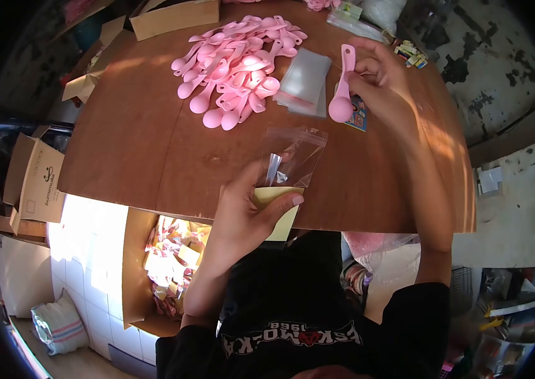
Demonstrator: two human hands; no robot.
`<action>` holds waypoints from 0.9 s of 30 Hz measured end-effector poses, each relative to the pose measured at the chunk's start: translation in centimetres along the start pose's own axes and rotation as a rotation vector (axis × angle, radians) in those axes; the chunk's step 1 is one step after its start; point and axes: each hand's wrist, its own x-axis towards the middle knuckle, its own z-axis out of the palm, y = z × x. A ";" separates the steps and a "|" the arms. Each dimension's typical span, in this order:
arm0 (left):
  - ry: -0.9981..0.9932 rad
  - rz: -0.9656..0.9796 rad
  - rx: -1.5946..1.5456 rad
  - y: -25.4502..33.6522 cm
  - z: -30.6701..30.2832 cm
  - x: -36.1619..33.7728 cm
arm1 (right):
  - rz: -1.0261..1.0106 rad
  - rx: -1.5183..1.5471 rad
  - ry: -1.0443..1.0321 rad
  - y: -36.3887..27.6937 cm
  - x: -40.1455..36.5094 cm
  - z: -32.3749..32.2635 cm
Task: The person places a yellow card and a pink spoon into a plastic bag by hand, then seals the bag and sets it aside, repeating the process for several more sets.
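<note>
My left hand (245, 211) grips a clear plastic bag (289, 156) with a yellow card (280, 211) at its near end, close to the brown table's (135, 151) front edge. My right hand (384, 85) holds a pink plastic spoon (343, 88) by its handle, bowl pointing toward me, above a small colourful printed card (360, 117). A heap of several pink spoons (236, 66) lies at the table's middle back. A stack of clear bags (305, 82) lies between the heap and my right hand.
An open cardboard box (166, 265) full of packed items stands below the table on the left. Cardboard boxes (34, 183) sit at the left and the far edge. Small packets (409, 52) lie at the far right.
</note>
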 end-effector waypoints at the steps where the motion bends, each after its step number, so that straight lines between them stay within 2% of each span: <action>1: -0.006 0.011 -0.035 -0.3 0.2 0.3 | -0.059 0.129 0.026 -1.0 -1.5 -0.5; 2: -0.028 0.017 -0.012 -0.5 0.4 0.5 | -0.115 0.257 0.054 -1.9 -2.9 -0.9; 7: -0.069 0.080 -0.037 -1.3 2.1 1.1 | -0.182 0.394 0.156 -3.7 -7.5 -0.9; 9: -0.165 -0.065 0.042 -0.7 2.4 0.9 | -0.170 0.410 0.167 -3.8 -8.0 -0.6; 11: -0.169 -0.041 0.031 -0.5 2.9 0.7 | -0.180 0.445 0.126 -3.9 -8.2 -0.1; 14: -0.214 -0.011 0.005 0.0 3.2 0.7 | -0.183 0.400 0.106 -3.6 -8.1 0.3; 21: -0.185 0.002 -0.014 -0.4 3.2 0.9 | -0.189 0.371 -0.005 -2.7 -8.8 1.3; 24: -0.198 0.079 -0.001 -1.3 3.2 1.0 | -0.245 0.268 -0.064 -2.9 -9.2 1.6; 27: -0.184 0.002 -0.090 -0.6 3.5 0.9 | -0.257 0.182 -0.116 -3.1 -9.6 1.4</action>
